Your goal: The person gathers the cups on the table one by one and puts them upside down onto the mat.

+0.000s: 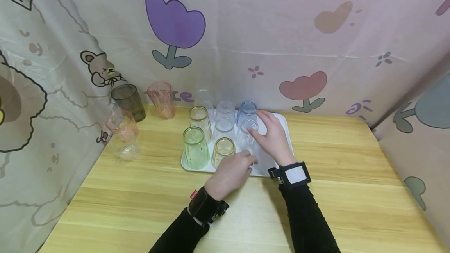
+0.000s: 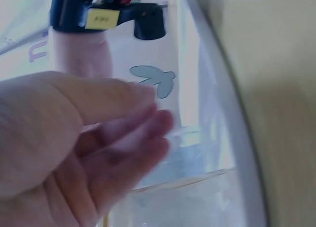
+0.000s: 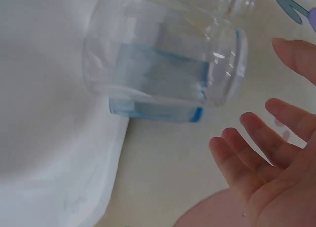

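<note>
My right hand [image 1: 272, 138] is spread beside a clear glass [image 1: 245, 139] and a blue glass [image 1: 248, 108] on the white tray [image 1: 265, 163]. In the right wrist view, a gap shows between its fingers [image 3: 256, 153] and the clear glass [image 3: 163, 54]. Over the tray's front edge hovers my left hand [image 1: 232, 173], fingers loosely bent and holding nothing. It partly hides a yellow-rimmed glass [image 1: 224, 147]. A green glass [image 1: 196, 151] stands at the tray's left front corner, with another yellow-rimmed glass [image 1: 200, 120] behind it. More clear glasses [image 1: 224, 130] fill the middle.
Left of the tray stand a dark grey cup [image 1: 130, 102], a pink pitcher [image 1: 161, 102], another pink vessel [image 1: 123, 126] and a clear one [image 1: 126, 149] near the table's left edge. A patterned cloth [image 1: 242, 30] hangs behind the wooden table [image 1: 337, 159].
</note>
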A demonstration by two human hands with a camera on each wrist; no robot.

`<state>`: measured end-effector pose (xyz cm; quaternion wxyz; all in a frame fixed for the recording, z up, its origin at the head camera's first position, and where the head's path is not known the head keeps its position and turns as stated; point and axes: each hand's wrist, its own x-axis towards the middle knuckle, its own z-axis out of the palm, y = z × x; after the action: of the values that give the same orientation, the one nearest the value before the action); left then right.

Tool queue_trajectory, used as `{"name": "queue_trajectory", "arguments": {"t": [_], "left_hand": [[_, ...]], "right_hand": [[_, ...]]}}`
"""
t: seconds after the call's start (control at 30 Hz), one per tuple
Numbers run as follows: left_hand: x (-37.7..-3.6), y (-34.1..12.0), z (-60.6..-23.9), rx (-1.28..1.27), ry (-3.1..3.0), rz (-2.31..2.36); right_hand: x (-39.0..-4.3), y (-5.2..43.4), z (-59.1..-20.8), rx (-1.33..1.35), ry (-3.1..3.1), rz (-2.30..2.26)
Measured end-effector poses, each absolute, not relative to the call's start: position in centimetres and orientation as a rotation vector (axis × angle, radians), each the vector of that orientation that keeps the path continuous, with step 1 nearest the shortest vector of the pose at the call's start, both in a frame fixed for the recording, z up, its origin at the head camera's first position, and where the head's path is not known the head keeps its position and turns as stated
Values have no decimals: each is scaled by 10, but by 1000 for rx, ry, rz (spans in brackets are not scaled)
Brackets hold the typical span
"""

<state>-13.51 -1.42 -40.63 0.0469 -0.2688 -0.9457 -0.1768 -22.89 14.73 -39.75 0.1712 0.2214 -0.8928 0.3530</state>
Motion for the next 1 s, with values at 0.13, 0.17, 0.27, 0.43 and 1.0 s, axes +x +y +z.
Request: {"name": "queue_trajectory", "arguments": {"t": [0.13, 0.17, 0.27, 0.43, 1.0], "left_hand": [[-136, -21, -396, -794, -2685, -628], [-137, -23, -393, -788, -2629, -654], [-137, -30, -385, -766, -2480, -709], [-139, -43, -373, -698, -2323, -759], [-151, -119, -352, -356, -2085, -878]], "right_hand": [[-228, 154, -392, 613, -2450, 1018], [-228, 156, -391, 605, -2438, 1026], [-229, 162, -391, 566, -2433, 1052], [-231, 173, -391, 504, -2461, 1086], [-234, 215, -396, 216, -2810, 1015]]}}
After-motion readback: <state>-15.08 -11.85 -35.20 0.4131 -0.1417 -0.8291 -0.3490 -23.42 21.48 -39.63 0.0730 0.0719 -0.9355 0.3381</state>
